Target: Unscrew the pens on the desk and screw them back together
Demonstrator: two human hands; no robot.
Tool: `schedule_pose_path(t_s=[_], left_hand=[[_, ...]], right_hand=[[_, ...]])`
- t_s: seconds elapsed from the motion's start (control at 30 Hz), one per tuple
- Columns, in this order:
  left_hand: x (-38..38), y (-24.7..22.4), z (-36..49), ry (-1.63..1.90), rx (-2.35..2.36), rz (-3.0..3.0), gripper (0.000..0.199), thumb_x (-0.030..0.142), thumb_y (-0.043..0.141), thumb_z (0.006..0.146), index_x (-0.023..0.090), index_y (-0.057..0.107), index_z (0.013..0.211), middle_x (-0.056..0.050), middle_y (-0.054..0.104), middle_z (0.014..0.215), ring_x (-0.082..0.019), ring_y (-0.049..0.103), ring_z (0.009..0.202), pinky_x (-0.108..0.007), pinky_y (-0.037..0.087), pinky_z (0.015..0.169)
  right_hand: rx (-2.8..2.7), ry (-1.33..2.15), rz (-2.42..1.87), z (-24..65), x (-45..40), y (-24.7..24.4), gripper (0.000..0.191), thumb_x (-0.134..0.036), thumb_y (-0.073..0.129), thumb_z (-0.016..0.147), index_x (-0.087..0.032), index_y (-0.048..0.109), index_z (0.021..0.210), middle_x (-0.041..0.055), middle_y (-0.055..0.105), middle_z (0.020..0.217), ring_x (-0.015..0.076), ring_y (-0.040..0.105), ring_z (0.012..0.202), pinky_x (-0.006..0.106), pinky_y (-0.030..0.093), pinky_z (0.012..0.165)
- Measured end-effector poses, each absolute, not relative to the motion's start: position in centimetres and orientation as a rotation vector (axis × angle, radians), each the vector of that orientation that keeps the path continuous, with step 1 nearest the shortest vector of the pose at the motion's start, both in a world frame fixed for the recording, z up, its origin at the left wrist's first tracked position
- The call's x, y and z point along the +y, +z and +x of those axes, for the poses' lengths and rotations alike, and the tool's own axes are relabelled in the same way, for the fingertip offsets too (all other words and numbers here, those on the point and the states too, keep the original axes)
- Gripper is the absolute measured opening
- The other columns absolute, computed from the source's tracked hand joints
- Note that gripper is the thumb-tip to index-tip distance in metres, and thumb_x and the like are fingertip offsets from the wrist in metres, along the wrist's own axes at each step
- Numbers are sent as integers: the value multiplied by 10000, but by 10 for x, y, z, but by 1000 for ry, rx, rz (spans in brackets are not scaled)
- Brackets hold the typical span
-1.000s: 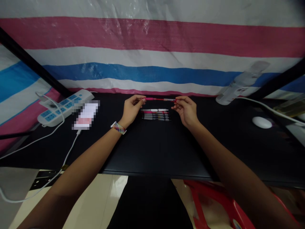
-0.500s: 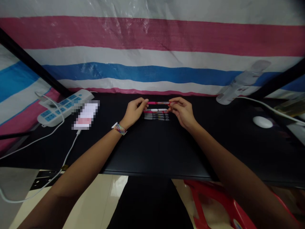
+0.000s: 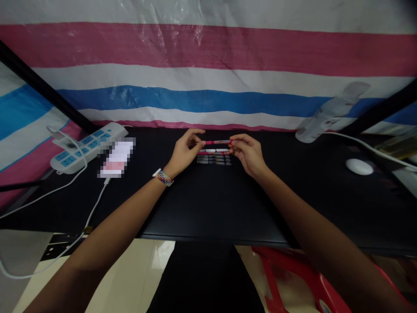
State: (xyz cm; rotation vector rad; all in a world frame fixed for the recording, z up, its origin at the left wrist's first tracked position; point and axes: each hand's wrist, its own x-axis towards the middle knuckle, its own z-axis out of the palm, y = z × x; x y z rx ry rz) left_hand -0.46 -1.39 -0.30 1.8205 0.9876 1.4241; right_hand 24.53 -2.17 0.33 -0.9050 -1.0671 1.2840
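Both my arms reach forward over the desk, wrists bent inward, hands facing each other at the two ends of the pen row (image 3: 213, 160). My right hand (image 3: 250, 154) pinches the right end of a pink pen (image 3: 221, 142) between thumb and fingers, other fingers curled under. My left hand (image 3: 184, 154) has its thumb at the pen's left end, index finger lifted away, rest curled; can't tell if it grips. The pink pen lies crosswise between my hands, just beyond the pen row and near it. Patterned band (image 3: 163, 177) on left wrist. Surface: black desk (image 3: 208, 204), bare stretch on my side of the row; striped plastic sheet (image 3: 211, 48) hangs behind the row, red, white, blue. Well left of the row: white power strip (image 3: 115, 130), pixelated phone (image 3: 117, 156) with a white cable (image 3: 96, 208). Well right: clear bottle (image 3: 321, 121), white mouse (image 3: 359, 166). Below the row, past the desk edge: pale floor (image 3: 127, 278), red stool (image 3: 273, 274). Counts: one pen in hand; in the row one white, one pink, several dark, too fine to count; one strip, one phone, one mouse, one stool.
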Motion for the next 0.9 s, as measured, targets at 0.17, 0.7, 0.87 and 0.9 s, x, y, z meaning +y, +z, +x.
schedule_pose_path(t_s=[0.17,0.7,0.87,0.9], left_hand=[[-13,-2,-6,1410,998,1805,294,385,756,1058,252,741,1319,-33,788,926,-188,766,868,-336,590,808],[-15,-2,-5,1464,1019,1917,463,369,836,994,272,695,1424,-70,827,1181,-233,790,1089,-393,603,968],[-18,1,-4,1418,1023,1875,331,329,721,1065,259,716,1388,-48,828,976,-218,806,960,-393,605,940],[-18,2,-4,1436,1011,1904,394,296,772,1015,264,708,1402,-65,841,1096,-230,804,1053,-397,603,975]], right_hand=[[-1068,1277,-899,245,-22,2,115,-242,834,817,-254,812,929,13,726,817,168,666,700,420,665,803],[-1069,1264,-898,241,-26,6,123,-231,831,801,-256,805,919,2,738,804,162,679,689,408,655,805],[-1092,1262,-899,239,-28,7,108,-233,828,810,-260,801,911,6,726,804,163,677,691,421,653,819],[-1098,1259,-905,239,-28,6,108,-242,828,817,-261,796,918,7,724,816,164,677,696,428,655,827]])
